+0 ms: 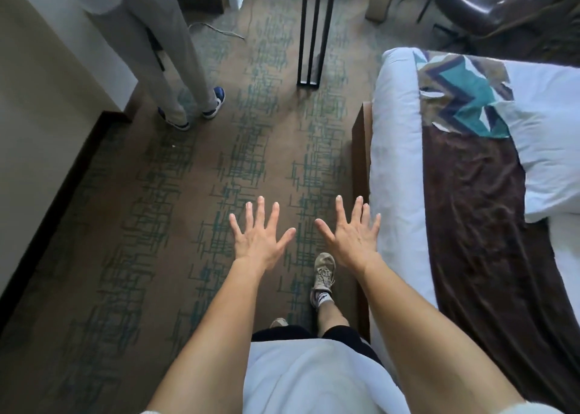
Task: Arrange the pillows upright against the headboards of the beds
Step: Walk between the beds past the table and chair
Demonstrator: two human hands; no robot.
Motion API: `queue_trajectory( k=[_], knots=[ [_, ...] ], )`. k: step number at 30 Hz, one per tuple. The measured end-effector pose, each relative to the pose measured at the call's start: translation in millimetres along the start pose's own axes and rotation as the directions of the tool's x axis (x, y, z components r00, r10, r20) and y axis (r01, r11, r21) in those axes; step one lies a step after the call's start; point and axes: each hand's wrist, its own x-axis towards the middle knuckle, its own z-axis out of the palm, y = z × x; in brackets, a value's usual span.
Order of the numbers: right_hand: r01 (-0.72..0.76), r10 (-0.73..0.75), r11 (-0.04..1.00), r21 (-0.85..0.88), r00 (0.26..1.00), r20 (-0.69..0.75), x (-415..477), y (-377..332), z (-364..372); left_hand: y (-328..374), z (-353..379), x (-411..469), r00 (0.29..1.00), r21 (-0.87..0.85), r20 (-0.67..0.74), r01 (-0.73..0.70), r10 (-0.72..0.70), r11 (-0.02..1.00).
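My left hand (259, 238) and my right hand (351, 236) are stretched out over the carpet, palms down, fingers spread, holding nothing. To the right stands a bed (397, 169) with white bedding and a brown runner (477, 212) across its foot end. A white pillow (552, 150) lies flat on the bed at the right edge, partly on the runner. A small patterned teal and brown cushion (464, 100) lies flat beside it. No headboard is in view.
Another person in grey trousers (157, 56) stands at the upper left by a cream wall (37, 106). A black desk leg (312, 37) rises at top centre, a dark chair (489, 2) at top right. Patterned carpet (194, 194) lies between wall and bed.
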Motion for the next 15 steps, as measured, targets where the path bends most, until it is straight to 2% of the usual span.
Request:
queue_trajectory(
  k=[15],
  knots=[
    [-0.051, 0.05, 0.997, 0.061, 0.999, 0.017, 201, 73, -93, 129, -79, 209, 0.999, 0.023, 0.006, -0.042, 0.042, 0.999]
  ],
)
